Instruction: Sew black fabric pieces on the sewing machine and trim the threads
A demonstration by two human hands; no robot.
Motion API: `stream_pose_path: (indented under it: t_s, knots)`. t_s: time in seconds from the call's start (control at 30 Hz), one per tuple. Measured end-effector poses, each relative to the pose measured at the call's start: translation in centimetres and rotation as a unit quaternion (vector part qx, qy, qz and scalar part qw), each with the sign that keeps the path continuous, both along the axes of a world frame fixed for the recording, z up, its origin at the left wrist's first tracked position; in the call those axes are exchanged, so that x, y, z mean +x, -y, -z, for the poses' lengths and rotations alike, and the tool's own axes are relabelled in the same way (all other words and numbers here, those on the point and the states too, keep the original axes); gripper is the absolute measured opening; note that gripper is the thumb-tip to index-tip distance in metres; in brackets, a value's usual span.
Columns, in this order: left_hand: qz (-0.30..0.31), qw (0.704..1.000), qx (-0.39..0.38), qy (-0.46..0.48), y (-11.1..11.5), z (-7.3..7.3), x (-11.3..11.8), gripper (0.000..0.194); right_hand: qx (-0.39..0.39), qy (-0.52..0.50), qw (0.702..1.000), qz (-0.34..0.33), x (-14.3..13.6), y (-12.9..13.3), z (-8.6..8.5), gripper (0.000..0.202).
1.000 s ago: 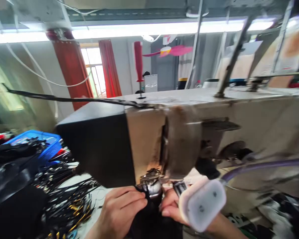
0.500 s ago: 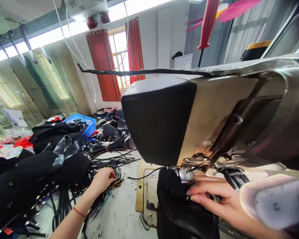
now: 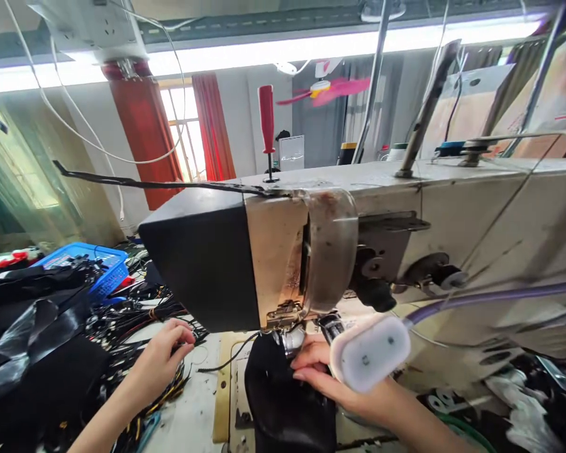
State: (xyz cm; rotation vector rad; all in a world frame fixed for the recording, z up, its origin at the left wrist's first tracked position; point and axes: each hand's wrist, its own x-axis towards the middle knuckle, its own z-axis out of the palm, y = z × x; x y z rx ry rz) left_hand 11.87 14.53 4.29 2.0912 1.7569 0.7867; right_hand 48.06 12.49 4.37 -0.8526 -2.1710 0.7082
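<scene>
Black fabric (image 3: pixel 287 402) lies under the needle area of a sewing machine (image 3: pixel 391 245). My right hand (image 3: pixel 318 371) pinches the fabric's right edge close to the presser foot, partly behind the white lamp (image 3: pixel 371 353). My left hand (image 3: pixel 167 352) hovers at the left, above a heap of black cords and zipper pieces (image 3: pixel 141 340); its fingers are bent and apart, with nothing seen between them. A thin black cord (image 3: pixel 226 363) runs from the needle area toward the left.
Black cloth (image 3: pixel 33 377) is piled at the far left, with a blue basket (image 3: pixel 106 267) behind it. A red-handled screwdriver (image 3: pixel 266 119) stands on the machine's top. White plastic (image 3: pixel 528 402) lies at the lower right.
The view has swung to the right and shows more of the machine. My left hand has lifted off the cord heap and its fingers have spread. The right hand remains on the fabric.
</scene>
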Motion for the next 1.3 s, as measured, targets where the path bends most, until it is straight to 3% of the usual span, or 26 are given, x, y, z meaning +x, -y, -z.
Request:
stream_pose_path:
  t_s: [0.23,0.33,0.43,0.57,0.63,0.8,0.87,1.0,1.13,1.2,1.3]
  knots:
    - [0.052,0.993,-0.071,0.083,0.8,-1.4,4.0,0.036,0.009,0.017,1.000,0.002,-0.3,0.3,-0.2,0.017]
    - [0.053,0.977,-0.137,0.156,1.7,-2.3,6.6,0.044,0.090,0.042,0.995,0.022,-0.9,0.8,0.1,0.011]
    - [0.045,0.950,-0.184,0.248,2.3,-2.6,9.3,0.039,0.178,0.036,0.982,0.041,-1.6,1.2,0.6,0.008]
    - [0.024,0.937,-0.199,0.287,2.1,-3.1,11.5,0.038,0.327,0.005,0.943,0.068,-2.3,1.3,1.1,0.019]
    - [0.015,0.936,-0.214,0.278,1.9,-3.5,12.1,0.040,0.393,-0.004,0.917,0.070,-2.5,1.1,1.4,0.021]
    - [0.015,0.943,-0.242,0.227,1.1,-4.1,12.9,0.043,0.468,0.014,0.879,0.087,-2.7,0.2,2.8,0.021]
    - [0.020,0.951,-0.231,0.207,0.9,-3.8,13.0,0.044,0.503,0.010,0.858,0.103,-2.6,-0.2,3.6,0.019]
    - [0.012,0.966,-0.200,0.161,0.7,-3.0,12.9,0.044,0.517,0.048,0.847,0.109,-3.0,-0.9,4.6,0.016]
    - [0.015,0.982,-0.137,0.127,0.5,-2.3,12.7,0.037,0.548,-0.034,0.816,0.181,-4.2,-1.3,5.0,0.027]
    - [0.010,0.983,-0.119,0.137,0.4,-2.0,12.8,0.037,0.548,-0.071,0.813,0.184,-4.4,-1.2,5.0,0.033]
    - [0.009,0.986,-0.103,0.130,0.5,-2.1,13.0,0.035,0.542,-0.035,0.827,0.144,-4.0,-0.8,4.8,0.030]
